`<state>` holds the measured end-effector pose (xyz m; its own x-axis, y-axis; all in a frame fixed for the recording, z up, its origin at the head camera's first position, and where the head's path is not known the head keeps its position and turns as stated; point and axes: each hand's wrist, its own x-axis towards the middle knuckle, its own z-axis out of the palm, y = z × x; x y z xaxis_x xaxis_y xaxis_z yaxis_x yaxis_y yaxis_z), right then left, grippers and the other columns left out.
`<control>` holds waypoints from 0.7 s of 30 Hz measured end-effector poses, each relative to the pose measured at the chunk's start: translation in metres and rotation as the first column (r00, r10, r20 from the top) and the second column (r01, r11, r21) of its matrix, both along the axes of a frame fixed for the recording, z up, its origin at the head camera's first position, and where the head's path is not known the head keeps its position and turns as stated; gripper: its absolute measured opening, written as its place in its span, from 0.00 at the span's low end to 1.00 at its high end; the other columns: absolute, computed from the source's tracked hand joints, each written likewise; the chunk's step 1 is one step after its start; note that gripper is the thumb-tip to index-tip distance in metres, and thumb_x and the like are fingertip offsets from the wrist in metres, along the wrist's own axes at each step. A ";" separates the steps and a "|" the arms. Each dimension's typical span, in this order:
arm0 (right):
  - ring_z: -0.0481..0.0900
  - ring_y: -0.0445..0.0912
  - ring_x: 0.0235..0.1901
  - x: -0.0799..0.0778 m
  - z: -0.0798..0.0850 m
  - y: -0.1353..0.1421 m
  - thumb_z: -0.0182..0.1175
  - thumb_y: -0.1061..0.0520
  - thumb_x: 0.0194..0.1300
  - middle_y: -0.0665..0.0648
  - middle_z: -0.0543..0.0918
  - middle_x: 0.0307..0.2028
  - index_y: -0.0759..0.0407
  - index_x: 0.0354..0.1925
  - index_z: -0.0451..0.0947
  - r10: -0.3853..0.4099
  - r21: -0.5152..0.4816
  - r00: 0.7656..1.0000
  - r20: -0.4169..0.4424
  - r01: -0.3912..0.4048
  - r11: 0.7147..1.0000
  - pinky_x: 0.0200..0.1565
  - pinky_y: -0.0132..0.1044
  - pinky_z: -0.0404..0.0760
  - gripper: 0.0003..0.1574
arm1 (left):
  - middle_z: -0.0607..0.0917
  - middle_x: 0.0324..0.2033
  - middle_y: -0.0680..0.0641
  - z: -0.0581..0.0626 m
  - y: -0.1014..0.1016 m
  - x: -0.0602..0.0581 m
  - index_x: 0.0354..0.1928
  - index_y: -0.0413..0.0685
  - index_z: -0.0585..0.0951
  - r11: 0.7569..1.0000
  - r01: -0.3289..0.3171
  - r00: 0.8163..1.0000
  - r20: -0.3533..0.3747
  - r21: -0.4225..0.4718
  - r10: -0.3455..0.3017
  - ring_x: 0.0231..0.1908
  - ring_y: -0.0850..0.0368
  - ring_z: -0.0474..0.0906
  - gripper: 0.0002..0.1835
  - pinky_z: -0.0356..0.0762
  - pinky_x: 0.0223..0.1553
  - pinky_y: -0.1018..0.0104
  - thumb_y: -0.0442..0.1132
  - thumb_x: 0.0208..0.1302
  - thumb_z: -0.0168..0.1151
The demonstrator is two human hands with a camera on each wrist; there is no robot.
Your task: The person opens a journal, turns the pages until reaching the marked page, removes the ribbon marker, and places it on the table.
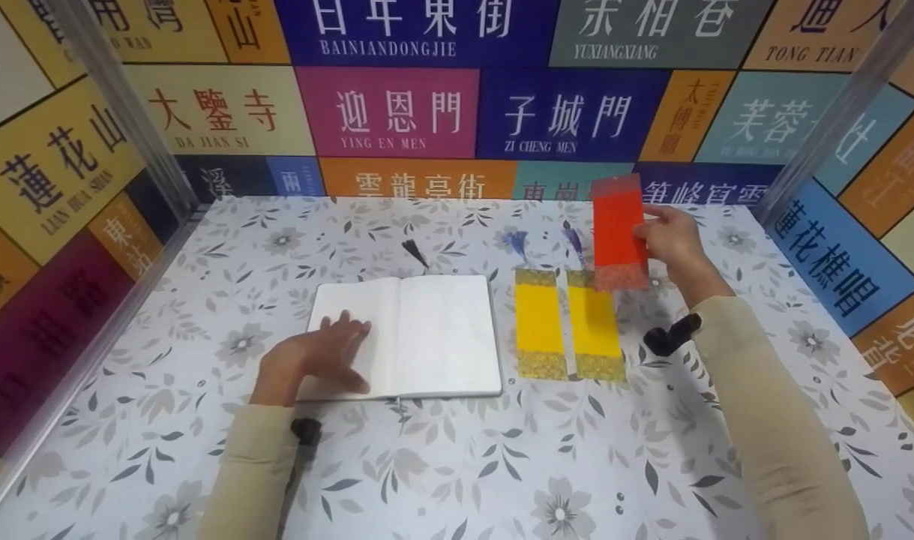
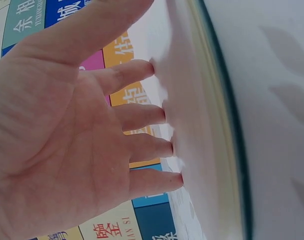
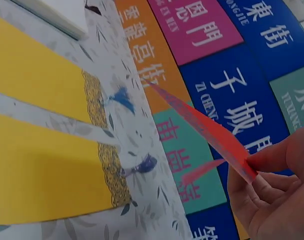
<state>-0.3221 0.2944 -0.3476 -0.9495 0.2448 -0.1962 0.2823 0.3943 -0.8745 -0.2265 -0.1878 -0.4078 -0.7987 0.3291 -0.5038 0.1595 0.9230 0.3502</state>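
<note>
While the notebook [image 1: 449,337] is being touched by the straight-fingered left hand [image 1: 318,356], a red bookmark [image 1: 619,225] is being pinched aloft, far right, by the right hand [image 1: 675,238], seemingly for placement, careful lowering likely being required.

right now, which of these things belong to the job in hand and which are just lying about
Seem part of the job:
red card, pinched in the right grip
open notebook, left grip resting on it

Seem just lying about:
two yellow cards, untouched on the table
black tassel by the notebook's top edge, untouched
</note>
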 end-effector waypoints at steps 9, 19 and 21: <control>0.79 0.36 0.40 0.012 -0.036 0.033 0.48 0.62 0.73 0.68 0.70 0.68 0.61 0.78 0.52 0.057 0.006 0.998 0.026 -0.058 0.998 0.49 0.29 0.85 0.38 | 0.35 0.78 0.33 0.000 0.002 0.002 0.80 0.46 0.46 1.000 0.013 1.000 -0.006 0.021 -0.013 0.77 0.29 0.30 0.54 0.32 0.77 0.33 0.51 0.61 0.68; 0.72 0.52 0.57 0.047 -0.069 0.049 0.46 0.58 0.75 0.67 0.67 0.71 0.60 0.79 0.49 0.087 -0.006 0.982 0.167 -0.087 0.996 0.58 0.34 0.76 0.39 | 0.35 0.78 0.33 -0.002 0.001 0.000 0.80 0.46 0.45 1.000 0.023 1.000 -0.012 -0.012 -0.023 0.78 0.30 0.30 0.54 0.32 0.77 0.34 0.53 0.62 0.67; 0.70 0.53 0.59 0.053 -0.073 0.052 0.45 0.57 0.75 0.67 0.65 0.71 0.60 0.79 0.48 0.081 -0.009 0.979 0.187 -0.081 0.997 0.62 0.38 0.75 0.39 | 0.35 0.78 0.32 -0.002 0.001 0.000 0.80 0.46 0.45 1.000 0.022 1.000 -0.012 -0.002 -0.022 0.77 0.30 0.30 0.55 0.32 0.77 0.34 0.52 0.61 0.68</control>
<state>-0.2690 0.3462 -0.4210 -0.9127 0.1682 -0.3724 0.4081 0.4213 -0.8099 -0.2266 -0.1869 -0.4103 -0.7973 0.3460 -0.4945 0.1843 0.9198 0.3464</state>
